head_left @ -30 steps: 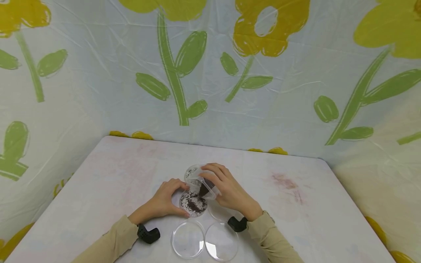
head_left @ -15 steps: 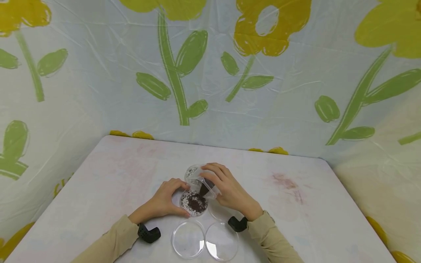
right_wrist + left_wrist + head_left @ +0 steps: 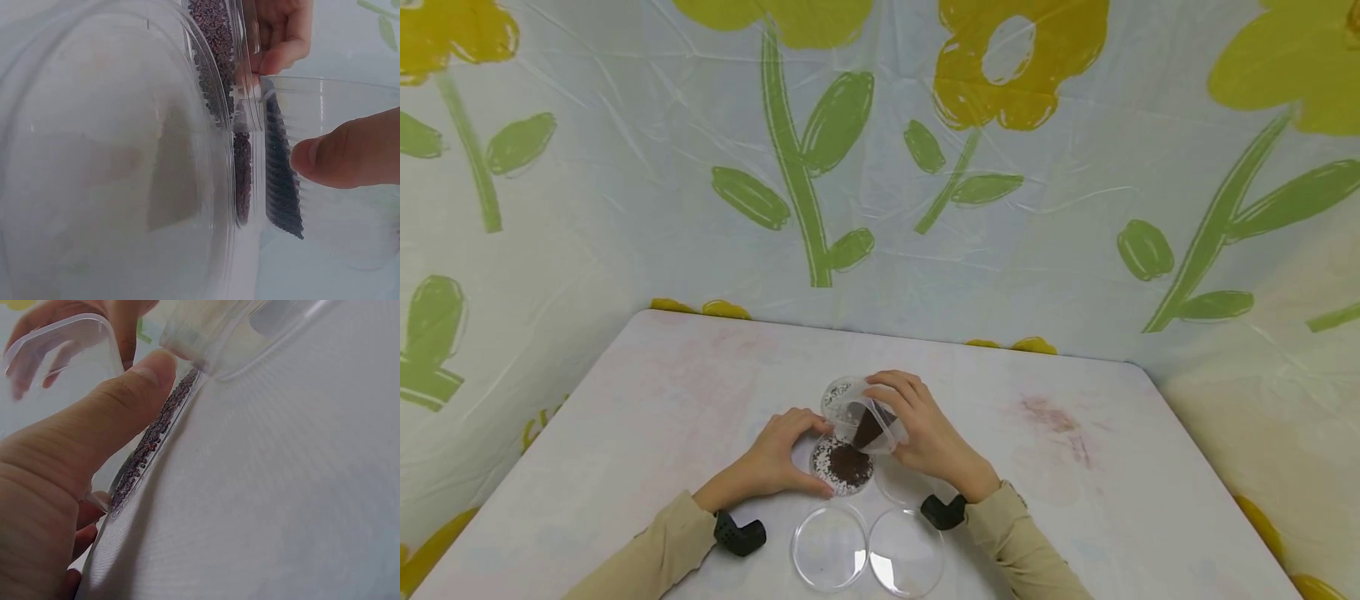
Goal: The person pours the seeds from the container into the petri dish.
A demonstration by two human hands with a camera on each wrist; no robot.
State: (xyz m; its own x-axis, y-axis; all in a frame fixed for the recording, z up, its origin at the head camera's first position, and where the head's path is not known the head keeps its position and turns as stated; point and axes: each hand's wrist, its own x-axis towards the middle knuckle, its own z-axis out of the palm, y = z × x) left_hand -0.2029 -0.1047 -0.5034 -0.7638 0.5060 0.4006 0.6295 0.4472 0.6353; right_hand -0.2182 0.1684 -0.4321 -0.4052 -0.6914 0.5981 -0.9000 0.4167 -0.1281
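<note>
Pour gently: the right hand [image 3: 928, 437] grips the square clear-plastic tub [image 3: 882, 445] of dark-brown grains [image 3: 870, 428] at the round clear-plastic dish's [image 3: 857, 492] one o'clock (left hand [image 3: 771, 458] gripping the dish).

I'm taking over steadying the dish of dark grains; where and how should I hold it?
Probably hold the dish by its rim, from the left, like the left hand: it's round and shallow, and the tilted clear container crowds its right.

Grains [image 3: 848, 467] in dish [image 3: 852, 492] partly under container [image 3: 882, 442]; left disc [image 3: 828, 547], right disc [image 3: 908, 542] before dish
</note>
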